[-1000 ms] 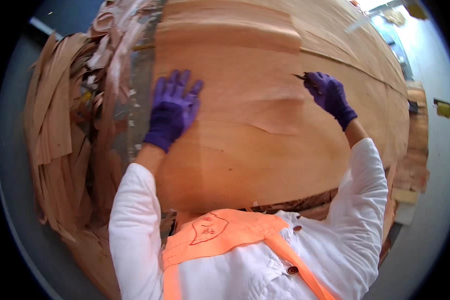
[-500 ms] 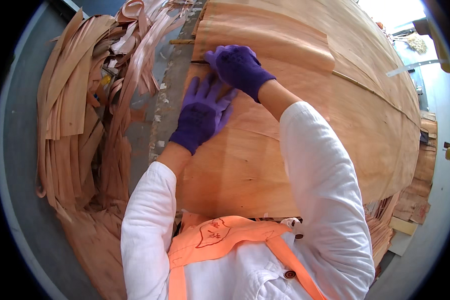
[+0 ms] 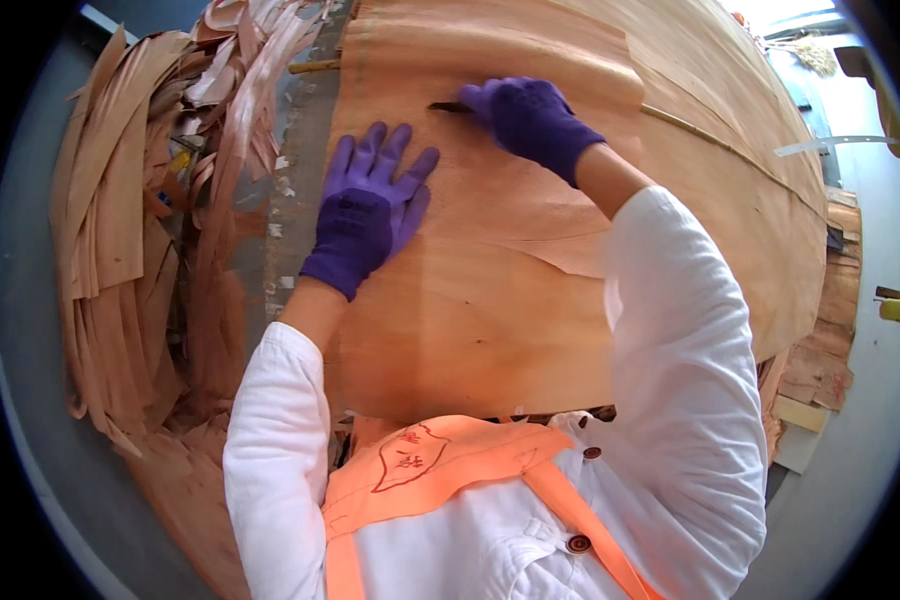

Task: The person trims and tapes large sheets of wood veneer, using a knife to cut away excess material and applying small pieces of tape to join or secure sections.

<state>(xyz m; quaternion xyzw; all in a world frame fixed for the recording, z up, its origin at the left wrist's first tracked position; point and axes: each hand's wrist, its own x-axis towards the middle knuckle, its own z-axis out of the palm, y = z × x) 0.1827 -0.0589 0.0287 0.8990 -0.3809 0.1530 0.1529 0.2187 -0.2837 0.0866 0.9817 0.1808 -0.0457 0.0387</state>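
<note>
Beneath both hands spreads a large sheet of orange-brown wood veneer point(image 3: 460, 330), with a split running across it. My left hand point(image 3: 365, 215), in a purple glove, lies flat near the sheet's left edge, fingers spread. Farther up and to the right, my gloved right hand point(image 3: 535, 118) is closed around a slim dark knife point(image 3: 450, 106). Its dark tip points left and sits at or just above the veneer; the handle is hidden in the fist. A raised, curled veneer piece point(image 3: 530, 50) lies just beyond the right hand.
A thin wooden rod point(image 3: 730, 150) crosses the stack, its other end showing past the left edge. Long veneer strips point(image 3: 100, 220) heap up at the left. A grey table edge point(image 3: 295, 150) borders the sheet. More veneer pieces point(image 3: 830, 310) lie at the far right.
My right hand has drawn the knife rightward, away from the sheet's left edge and from my left hand. The left hand stays flat, its fingers now in full view. The whole view has shifted slightly.
</note>
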